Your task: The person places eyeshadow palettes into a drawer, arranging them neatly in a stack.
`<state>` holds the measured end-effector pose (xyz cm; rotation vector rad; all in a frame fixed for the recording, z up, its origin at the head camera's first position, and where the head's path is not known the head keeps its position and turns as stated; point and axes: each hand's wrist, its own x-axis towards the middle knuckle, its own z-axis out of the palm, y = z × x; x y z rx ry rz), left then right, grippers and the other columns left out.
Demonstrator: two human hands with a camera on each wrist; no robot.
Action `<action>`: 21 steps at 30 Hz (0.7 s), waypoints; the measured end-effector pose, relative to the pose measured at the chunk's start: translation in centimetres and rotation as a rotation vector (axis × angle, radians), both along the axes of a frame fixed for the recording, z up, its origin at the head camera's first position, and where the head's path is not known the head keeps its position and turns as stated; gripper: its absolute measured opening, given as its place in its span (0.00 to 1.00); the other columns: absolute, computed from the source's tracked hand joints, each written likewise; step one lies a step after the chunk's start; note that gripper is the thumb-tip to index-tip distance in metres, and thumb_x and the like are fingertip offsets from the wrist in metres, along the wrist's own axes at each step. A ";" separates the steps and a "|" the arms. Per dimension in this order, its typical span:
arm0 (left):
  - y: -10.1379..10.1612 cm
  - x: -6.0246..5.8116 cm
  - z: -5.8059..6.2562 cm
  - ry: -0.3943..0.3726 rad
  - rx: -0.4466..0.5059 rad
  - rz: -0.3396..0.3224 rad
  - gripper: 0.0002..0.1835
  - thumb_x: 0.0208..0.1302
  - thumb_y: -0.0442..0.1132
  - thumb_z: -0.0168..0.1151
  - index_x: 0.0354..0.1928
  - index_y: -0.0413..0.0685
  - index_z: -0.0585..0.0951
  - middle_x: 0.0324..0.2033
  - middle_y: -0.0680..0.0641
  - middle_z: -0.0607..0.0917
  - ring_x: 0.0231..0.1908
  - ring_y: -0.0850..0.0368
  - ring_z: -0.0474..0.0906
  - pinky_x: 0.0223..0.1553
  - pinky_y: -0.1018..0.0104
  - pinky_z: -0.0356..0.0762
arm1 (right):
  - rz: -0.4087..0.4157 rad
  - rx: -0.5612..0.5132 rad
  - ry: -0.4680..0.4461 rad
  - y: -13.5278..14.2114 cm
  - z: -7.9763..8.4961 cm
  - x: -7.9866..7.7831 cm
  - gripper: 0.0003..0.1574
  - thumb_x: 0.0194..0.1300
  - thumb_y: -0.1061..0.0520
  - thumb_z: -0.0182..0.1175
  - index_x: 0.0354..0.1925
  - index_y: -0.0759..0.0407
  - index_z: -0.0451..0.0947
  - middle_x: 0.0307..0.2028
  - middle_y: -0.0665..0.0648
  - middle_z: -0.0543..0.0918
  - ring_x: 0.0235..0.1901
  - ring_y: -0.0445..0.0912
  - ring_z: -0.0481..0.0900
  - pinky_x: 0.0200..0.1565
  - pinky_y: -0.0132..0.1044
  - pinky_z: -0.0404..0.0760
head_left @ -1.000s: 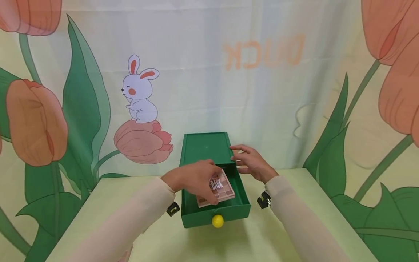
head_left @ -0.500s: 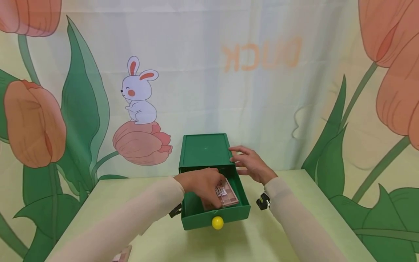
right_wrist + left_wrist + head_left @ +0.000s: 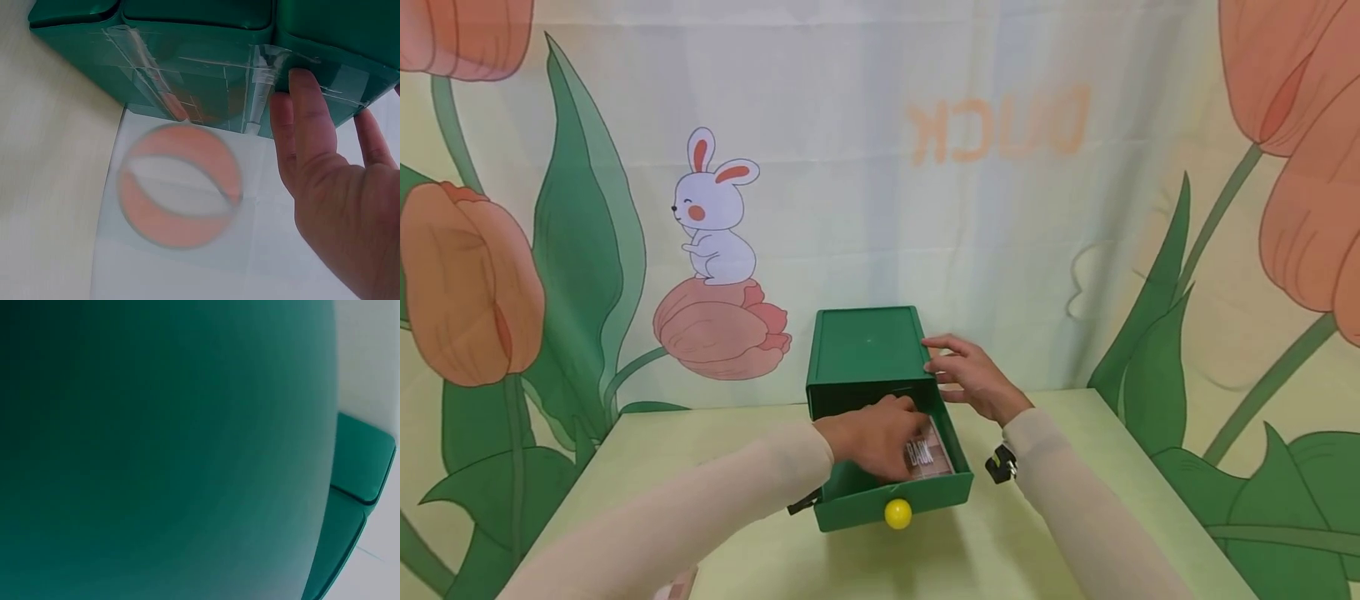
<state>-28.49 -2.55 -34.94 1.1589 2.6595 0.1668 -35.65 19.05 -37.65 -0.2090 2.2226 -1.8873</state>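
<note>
The left hand (image 3: 880, 437) is lowered, back of the hand upward, into the open green plastic drawer (image 3: 850, 510), its forearm, clad in a cream sleeve (image 3: 715, 500), slanted in from the lower left. A flat, square pink-and-brown checked box (image 3: 934, 454) with white lettering is held between the thumb, set at the near side, and the fingers, bent over the far side. The box is placed inside the drawer, toward its front right corner; whether its underside is rested on the drawer floor cannot be told. Some blur is shown on this hand.

The right hand (image 3: 977, 379) is raised beside the green plastic cabinet (image 3: 868, 346), its fingers spread and loosely bent, with nothing grasped. In the right wrist view, fingertips are laid against the cabinet's side, near strips of clear tape (image 3: 262, 62). The left wrist view is mostly filled by a blurred green surface.

The drawer front is fitted with a round yellow knob (image 3: 898, 514).
</note>
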 end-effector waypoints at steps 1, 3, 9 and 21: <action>0.0 0.1 0.0 0.002 -0.010 0.010 0.39 0.60 0.55 0.75 0.73 0.54 0.75 0.61 0.50 0.78 0.57 0.55 0.69 0.60 0.56 0.81 | 0.002 0.003 0.002 0.0 0.0 0.0 0.32 0.76 0.50 0.57 0.75 0.42 0.70 0.67 0.61 0.77 0.66 0.60 0.79 0.66 0.59 0.80; 0.1 0.3 -0.1 0.011 -0.032 0.019 0.40 0.61 0.54 0.74 0.74 0.55 0.73 0.64 0.50 0.77 0.58 0.55 0.68 0.62 0.54 0.81 | 0.001 0.011 0.007 -0.1 0.0 0.1 0.32 0.76 0.49 0.57 0.75 0.42 0.70 0.67 0.61 0.77 0.66 0.60 0.79 0.66 0.58 0.81; 0.1 0.3 -0.1 0.021 -0.053 0.018 0.41 0.63 0.52 0.73 0.77 0.56 0.70 0.68 0.50 0.74 0.61 0.54 0.68 0.67 0.52 0.79 | -0.019 0.011 0.010 -0.1 0.1 0.2 0.32 0.76 0.50 0.57 0.75 0.42 0.70 0.67 0.62 0.77 0.66 0.60 0.80 0.65 0.58 0.82; -1.1 0.5 0.7 0.003 0.049 0.035 0.43 0.62 0.59 0.72 0.76 0.50 0.71 0.69 0.48 0.75 0.61 0.54 0.70 0.65 0.54 0.80 | -0.001 0.003 0.016 0.0 -0.2 0.1 0.32 0.76 0.49 0.57 0.76 0.42 0.70 0.68 0.62 0.76 0.67 0.61 0.79 0.66 0.58 0.81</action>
